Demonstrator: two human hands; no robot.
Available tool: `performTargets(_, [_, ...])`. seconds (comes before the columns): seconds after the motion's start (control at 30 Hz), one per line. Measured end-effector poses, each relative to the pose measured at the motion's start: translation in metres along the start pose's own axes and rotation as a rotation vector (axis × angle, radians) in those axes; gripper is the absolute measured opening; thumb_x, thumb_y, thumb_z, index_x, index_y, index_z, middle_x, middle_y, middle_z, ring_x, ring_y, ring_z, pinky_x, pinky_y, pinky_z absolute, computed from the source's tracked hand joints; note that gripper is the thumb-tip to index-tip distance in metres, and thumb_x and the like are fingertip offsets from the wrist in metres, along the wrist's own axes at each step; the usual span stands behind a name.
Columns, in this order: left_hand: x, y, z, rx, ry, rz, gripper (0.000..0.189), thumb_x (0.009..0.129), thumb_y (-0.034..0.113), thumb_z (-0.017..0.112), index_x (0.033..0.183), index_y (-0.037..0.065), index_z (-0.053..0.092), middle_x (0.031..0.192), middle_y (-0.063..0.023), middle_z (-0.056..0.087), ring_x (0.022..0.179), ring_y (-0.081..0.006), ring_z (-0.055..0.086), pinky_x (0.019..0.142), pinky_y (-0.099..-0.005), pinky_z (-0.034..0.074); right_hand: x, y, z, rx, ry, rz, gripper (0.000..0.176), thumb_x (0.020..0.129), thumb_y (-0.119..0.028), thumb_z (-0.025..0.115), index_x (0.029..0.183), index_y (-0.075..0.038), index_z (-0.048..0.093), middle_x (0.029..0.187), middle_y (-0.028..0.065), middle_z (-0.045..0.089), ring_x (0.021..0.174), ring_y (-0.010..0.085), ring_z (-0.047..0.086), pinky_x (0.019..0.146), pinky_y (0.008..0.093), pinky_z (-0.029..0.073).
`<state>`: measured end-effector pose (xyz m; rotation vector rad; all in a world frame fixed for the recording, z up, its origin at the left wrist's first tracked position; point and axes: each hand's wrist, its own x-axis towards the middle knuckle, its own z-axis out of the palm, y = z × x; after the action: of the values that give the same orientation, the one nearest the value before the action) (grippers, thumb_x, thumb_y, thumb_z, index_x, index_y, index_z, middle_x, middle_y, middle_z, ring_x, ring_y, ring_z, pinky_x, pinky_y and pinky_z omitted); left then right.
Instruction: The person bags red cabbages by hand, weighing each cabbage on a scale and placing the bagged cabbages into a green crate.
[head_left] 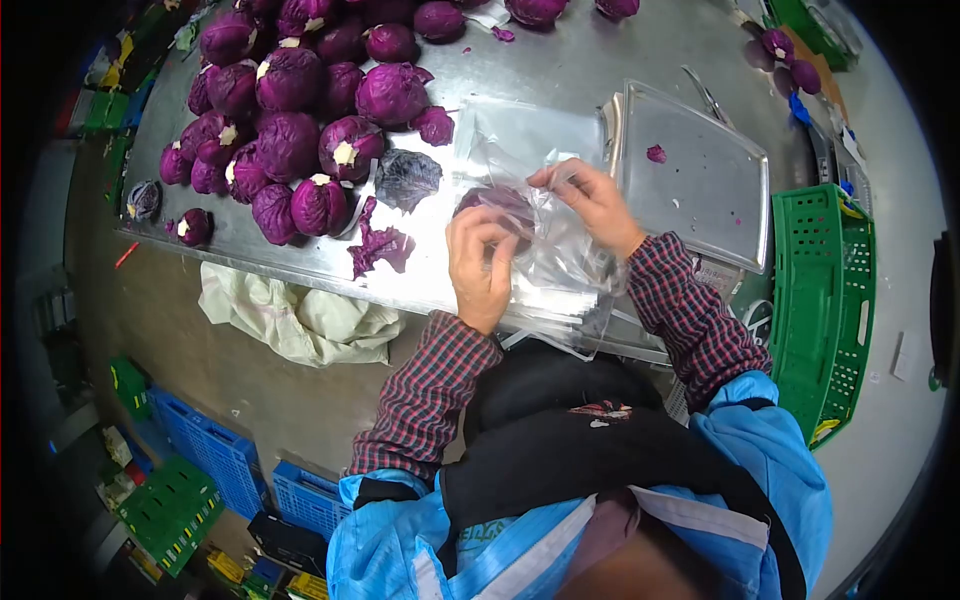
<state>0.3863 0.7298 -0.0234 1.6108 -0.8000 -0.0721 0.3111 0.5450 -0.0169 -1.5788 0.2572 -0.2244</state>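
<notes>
Near bench (415, 275) front edge, L hand (478, 268) curls against a cabbage (502, 198) (hold unclear; prob. heavy, firm, best cupped below), R hand (600, 207) pinching likely slippery bag (575, 262).

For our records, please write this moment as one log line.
left hand: at plastic-covered cabbage | right hand: pinching clear plastic | other cabbages: grouped on metal table

The head camera is facing forward and down from close above the left hand (481, 268) and right hand (598, 205), perhaps losing detail outward.
</notes>
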Motion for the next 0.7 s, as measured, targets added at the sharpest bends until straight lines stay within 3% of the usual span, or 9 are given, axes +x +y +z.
performTargets(0.07, [0.002,0.0,0.0,-0.104,0.068,-0.03,0.025,0.074,0.002,0.071,0.097,0.004,0.062,0.097,-0.0084,0.06,0.098,-0.0285,0.053,0.086,-0.0388,0.041,0.002,0.009,0.005,0.052,0.107,0.033,0.02,0.095,-0.018,0.055,0.104,0.0,0.058,0.107,0.0101,0.065,0.107,0.0186,0.058,0.096,0.0331,0.044])
performTargets(0.13, [0.001,-0.006,0.0,0.063,-0.097,-0.144,0.029,0.074,0.005,0.071,0.101,0.005,0.06,0.094,-0.0077,0.06,0.093,-0.0274,0.055,0.083,-0.039,0.042,0.004,0.014,0.009,0.104,0.127,0.033,0.022,0.096,-0.021,0.054,0.101,0.0,0.058,0.105,0.0105,0.065,0.106,0.0184,0.059,0.097,0.0334,0.043])
performTargets(0.27, [0.004,-0.034,-0.004,0.073,-0.19,-0.061,0.022,0.076,0.006,0.069,0.097,0.004,0.062,0.088,-0.0094,0.06,0.083,-0.0252,0.057,0.08,-0.0355,0.043,0.005,0.011,0.014,0.113,0.234,0.024,0.024,0.097,-0.023,0.052,0.097,0.0,0.058,0.098,0.0107,0.067,0.097,0.0169,0.062,0.092,0.0319,0.046])
performTargets(0.4, [-0.006,-0.028,-0.045,-0.842,0.162,-0.657,0.008,0.092,0.007,0.054,0.099,0.003,0.056,0.096,-0.0031,0.057,0.092,-0.0136,0.054,0.083,-0.0304,0.043,0.001,0.018,0.005,0.277,0.471,0.121,0.018,0.095,-0.02,0.053,0.092,-0.002,0.055,0.083,0.0076,0.064,0.077,0.0151,0.064,0.073,0.0279,0.052])
performTargets(0.5, [-0.047,-0.067,-0.082,-1.155,0.206,-1.064,0.012,0.095,0.009,0.052,0.104,0.003,0.053,0.096,-0.0032,0.055,0.092,-0.012,0.052,0.084,-0.0301,0.043,-0.017,0.016,0.021,0.259,0.645,0.345,0.017,0.093,-0.018,0.053,0.082,-0.004,0.052,0.063,0.0028,0.052,0.048,0.0116,0.052,0.044,0.0247,0.046])
performTargets(0.53, [-0.05,-0.057,-0.084,-1.149,0.211,-1.067,0.012,0.095,0.009,0.052,0.104,0.003,0.053,0.096,-0.0032,0.055,0.092,-0.012,0.052,0.084,-0.0301,0.043,-0.024,0.021,0.025,0.263,0.642,0.351,0.017,0.093,-0.018,0.053,0.082,-0.004,0.052,0.063,0.0028,0.052,0.048,0.0116,0.052,0.044,0.0247,0.046])
performTargets(0.6, [-0.049,-0.032,-0.078,-0.392,0.525,-0.873,0.01,0.093,0.009,0.054,0.103,0.004,0.054,0.1,-0.0046,0.055,0.096,-0.0142,0.052,0.087,-0.0312,0.042,-0.041,0.036,0.03,0.304,0.648,0.413,0.022,0.093,-0.017,0.052,0.076,-0.004,0.048,0.061,0.005,0.053,0.045,0.013,0.05,0.042,0.0268,0.044])
performTargets(0.63, [-0.038,-0.011,-0.07,-0.094,0.46,-0.491,0.017,0.088,0.008,0.06,0.104,0.006,0.053,0.111,-0.008,0.055,0.103,-0.0193,0.052,0.092,-0.0348,0.04,-0.046,0.032,0.033,0.295,0.666,0.433,0.02,0.092,-0.016,0.053,0.077,-0.003,0.049,0.059,0.0045,0.051,0.045,0.0132,0.05,0.042,0.0267,0.043])
performTargets(0.7, [-0.014,0.019,-0.063,0.035,-0.148,0.148,0.039,0.079,0.01,0.07,0.112,0.004,0.051,0.117,-0.0114,0.051,0.107,-0.0265,0.05,0.095,-0.0413,0.038,-0.056,0.033,0.034,0.317,0.673,0.448,0.019,0.092,-0.015,0.053,0.078,-0.002,0.05,0.059,0.0043,0.051,0.044,0.0125,0.05,0.042,0.0269,0.043])
